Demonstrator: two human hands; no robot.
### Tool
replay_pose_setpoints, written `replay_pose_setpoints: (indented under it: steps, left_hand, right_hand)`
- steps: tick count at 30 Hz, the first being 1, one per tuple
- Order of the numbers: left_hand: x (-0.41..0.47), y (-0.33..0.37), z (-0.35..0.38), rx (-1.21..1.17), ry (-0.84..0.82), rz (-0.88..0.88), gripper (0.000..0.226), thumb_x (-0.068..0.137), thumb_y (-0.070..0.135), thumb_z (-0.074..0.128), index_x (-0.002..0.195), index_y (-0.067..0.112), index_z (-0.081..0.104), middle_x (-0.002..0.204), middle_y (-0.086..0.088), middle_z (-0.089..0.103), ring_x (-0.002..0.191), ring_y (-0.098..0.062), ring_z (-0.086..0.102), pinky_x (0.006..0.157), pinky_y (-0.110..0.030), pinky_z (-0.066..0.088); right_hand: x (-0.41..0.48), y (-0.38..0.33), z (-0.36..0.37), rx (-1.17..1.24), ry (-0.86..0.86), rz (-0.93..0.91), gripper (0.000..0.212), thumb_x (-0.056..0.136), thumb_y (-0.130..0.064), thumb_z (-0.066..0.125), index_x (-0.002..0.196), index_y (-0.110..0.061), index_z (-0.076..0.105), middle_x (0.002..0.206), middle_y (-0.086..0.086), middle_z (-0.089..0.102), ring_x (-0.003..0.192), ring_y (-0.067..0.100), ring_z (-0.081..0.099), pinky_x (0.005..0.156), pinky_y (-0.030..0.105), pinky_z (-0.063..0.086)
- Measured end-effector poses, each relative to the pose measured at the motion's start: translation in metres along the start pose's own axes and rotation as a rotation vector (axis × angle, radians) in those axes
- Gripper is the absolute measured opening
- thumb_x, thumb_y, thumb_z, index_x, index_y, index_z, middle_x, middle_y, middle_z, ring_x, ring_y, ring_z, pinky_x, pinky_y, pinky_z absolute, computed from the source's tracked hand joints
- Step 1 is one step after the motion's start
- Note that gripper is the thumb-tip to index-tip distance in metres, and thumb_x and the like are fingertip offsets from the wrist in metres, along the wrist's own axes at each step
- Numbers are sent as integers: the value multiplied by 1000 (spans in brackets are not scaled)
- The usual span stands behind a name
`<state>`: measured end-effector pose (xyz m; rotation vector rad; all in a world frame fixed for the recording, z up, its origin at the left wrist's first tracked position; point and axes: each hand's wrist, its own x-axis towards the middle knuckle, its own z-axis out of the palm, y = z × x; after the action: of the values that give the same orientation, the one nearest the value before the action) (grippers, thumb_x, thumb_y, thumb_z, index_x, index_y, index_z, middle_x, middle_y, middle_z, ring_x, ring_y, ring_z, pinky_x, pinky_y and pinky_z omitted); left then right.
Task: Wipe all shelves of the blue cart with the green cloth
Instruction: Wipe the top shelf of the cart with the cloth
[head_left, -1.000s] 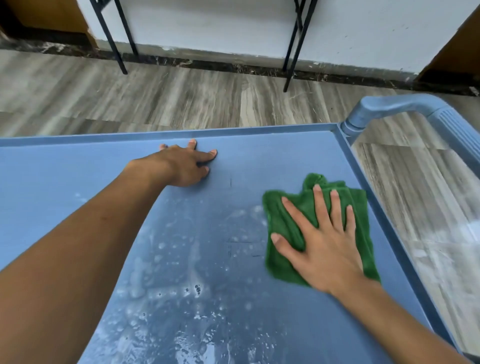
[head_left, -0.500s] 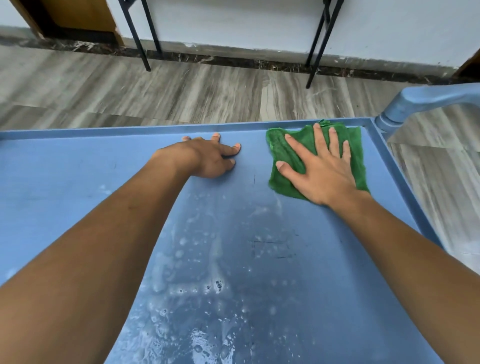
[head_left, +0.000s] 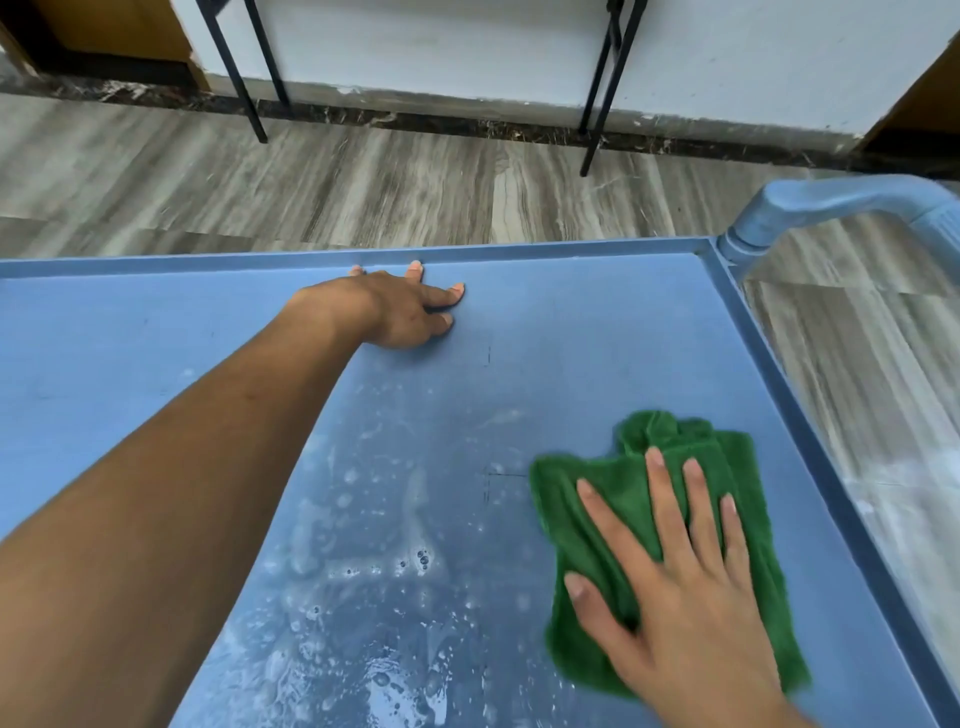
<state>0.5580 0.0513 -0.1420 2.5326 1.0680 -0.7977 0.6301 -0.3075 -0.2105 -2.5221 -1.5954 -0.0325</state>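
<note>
Blue cart (head_left: 597, 332) shelf (soapy, wet), right hand (head_left: 685, 587) fingers (head_left: 662, 499) flat on green cloth (head_left: 597, 525), wood-look floor (head_left: 415, 182)

**One head view, looking down and forward**

A single wide-angle camera sits on the person's head, close above the blue cart's top shelf (head_left: 597, 332). It tilts forward and down; both forearms enter from the bottom edge. Beyond the right hand (head_left: 680, 587) lies the shelf's far rim, then floor (head_left: 415, 182) and wall. No second view overlaps.

right hand (head_left: 680, 587) flat on green cloth (head_left: 597, 525)
</note>
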Motion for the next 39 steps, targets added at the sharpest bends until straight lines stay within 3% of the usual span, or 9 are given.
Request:
replay_pose_setpoints:
  steps: [4,8,12,16,21,26,32,36,39]
  left_hand:
    - [-1,0,-1,28,5,9,47,99,57,18,144,61,2,160,7,-13,148,-31,7,119,-47,-2]
    - [-3,-1,0,47,14,14,47,100,55,17,145,60,1,161,7,-14,148,-30,8,119,-46,-3]
    - [-3,-2,2,21,17,13,47,100,57,18,144,61,3,160,9,-13,148,-34,1,118,-48,-3]
    - [-4,-1,4,-33,6,-8,48,99,59,20,143,62,3,160,13,-13,145,-41,-10,117,-54,1]
    - [-1,-3,6,-59,14,-5,48,99,58,21,143,62,3,160,15,-13,145,-41,-13,115,-57,3]
    - [6,-5,5,-76,21,-9,47,99,58,21,143,62,5,160,14,-12,144,-42,-13,115,-55,1]
    - [8,-5,1,-34,33,1,48,99,56,21,145,59,6,161,11,-10,147,-38,-6,116,-51,1]
    - [4,-5,0,-42,48,32,49,100,54,22,147,54,8,162,9,-8,147,-36,-5,116,-49,-1]
    - [-7,-16,-1,-112,110,62,50,100,54,26,148,53,14,163,6,-3,148,-32,5,117,-47,5]
  right_hand:
    - [-51,-16,5,-164,76,46,67,85,-65,41,145,-39,55,158,22,40,143,49,40,107,71,38]
    - [-71,-19,8,-228,75,51,67,86,-69,35,144,-41,52,154,22,46,139,46,46,104,69,41]
    - [-63,-21,8,-174,108,67,66,83,-67,41,141,-39,58,157,19,43,143,47,41,108,70,36]
    - [-32,-21,5,-46,78,76,72,80,-64,52,147,-39,51,165,16,30,151,44,26,115,70,25]
    - [49,-24,10,-22,-49,97,70,90,-69,35,156,-45,33,170,15,14,155,44,8,119,70,13]
    - [147,-22,24,-23,-118,117,74,86,-78,16,156,-56,12,172,10,-2,156,38,-7,122,64,1]
    - [240,-22,33,-21,-149,74,73,85,-81,18,154,-57,12,171,11,-5,156,37,-9,123,63,-3]
    - [261,-26,32,-6,-101,86,67,90,-77,28,153,-57,21,167,18,5,154,41,-4,122,65,1]
    - [261,-25,30,-11,-93,85,65,91,-76,30,153,-56,22,167,18,6,154,40,-3,122,64,1]
